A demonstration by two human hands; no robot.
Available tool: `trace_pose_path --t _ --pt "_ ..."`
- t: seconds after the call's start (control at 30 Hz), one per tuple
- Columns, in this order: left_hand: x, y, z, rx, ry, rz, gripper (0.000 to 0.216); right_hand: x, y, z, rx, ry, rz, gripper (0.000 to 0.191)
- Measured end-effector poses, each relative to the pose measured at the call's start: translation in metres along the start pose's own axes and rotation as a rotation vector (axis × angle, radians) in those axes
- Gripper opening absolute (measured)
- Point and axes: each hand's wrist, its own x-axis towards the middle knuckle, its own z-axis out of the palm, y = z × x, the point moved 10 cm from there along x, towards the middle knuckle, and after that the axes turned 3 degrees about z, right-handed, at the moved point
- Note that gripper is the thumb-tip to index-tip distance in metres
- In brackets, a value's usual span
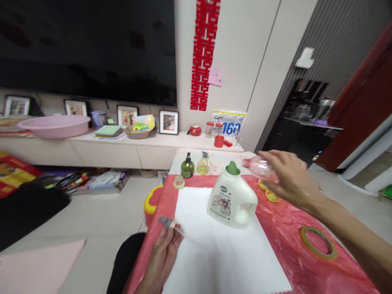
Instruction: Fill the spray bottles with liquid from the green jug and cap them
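Observation:
My right hand (289, 177) is raised over the far right of the table with its fingers wrapped round a small clear pinkish bottle (259, 168), held on its side just right of a white detergent jug (232, 199) with a green cap. The jug stands on a white sheet (214, 249) that covers a red tablecloth (284, 241). At the sheet's near left edge my left hand (163, 250) pinches a small grey flat thing (167, 222) between its fingers; I cannot make out what it is.
Two pump bottles, dark green (187, 166) and yellowish (203, 163), stand at the table's far end by a small beige cap (179, 182). A tape ring (318, 241) lies at the right. A yellow-red stool (152, 206) stands beside the table. A long shelf (92, 143) holds a pink basin (55, 125).

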Motion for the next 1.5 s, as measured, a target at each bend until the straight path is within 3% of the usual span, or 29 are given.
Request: trace_pose_path --t 0.1,0.2,0.33,0.47,0.6,0.93,1.07,1.2,1.5 --pt "-0.002 0.006 0.01 -0.08 0.0 0.007 0.021 -0.032 -0.004 -0.008 0.283 -0.03 0.047 0.065" --pt "-0.003 0.019 0.019 -0.112 -0.015 0.044 0.013 -0.073 -0.04 0.006 0.408 -0.173 0.014 0.067" --pt "-0.007 0.041 0.029 -0.131 0.002 0.098 0.008 -0.124 -0.096 0.044 0.488 -0.28 -0.02 0.063" --pt "-0.018 0.059 0.038 -0.117 0.04 0.131 0.009 -0.153 -0.122 0.093 0.525 -0.35 0.088 0.064" --pt "-0.032 0.074 0.05 -0.053 -0.012 0.199 0.013 -0.157 -0.138 0.119 0.57 -0.35 0.136 0.073" --pt "-0.066 0.097 0.084 0.238 -0.138 0.356 0.043 -0.149 -0.187 0.143 0.884 -0.383 0.178 0.084" --pt "-0.079 0.09 0.096 0.4 -0.207 0.413 0.035 -0.148 -0.21 0.149 1.107 -0.401 0.26 0.083" --pt "-0.083 0.073 0.093 0.564 -0.251 0.372 0.04 -0.146 -0.227 0.15 1.275 -0.393 0.311 0.082" --pt "-0.077 0.055 0.084 0.803 -0.306 0.35 0.04 -0.153 -0.235 0.17 1.425 -0.421 0.379 0.082"
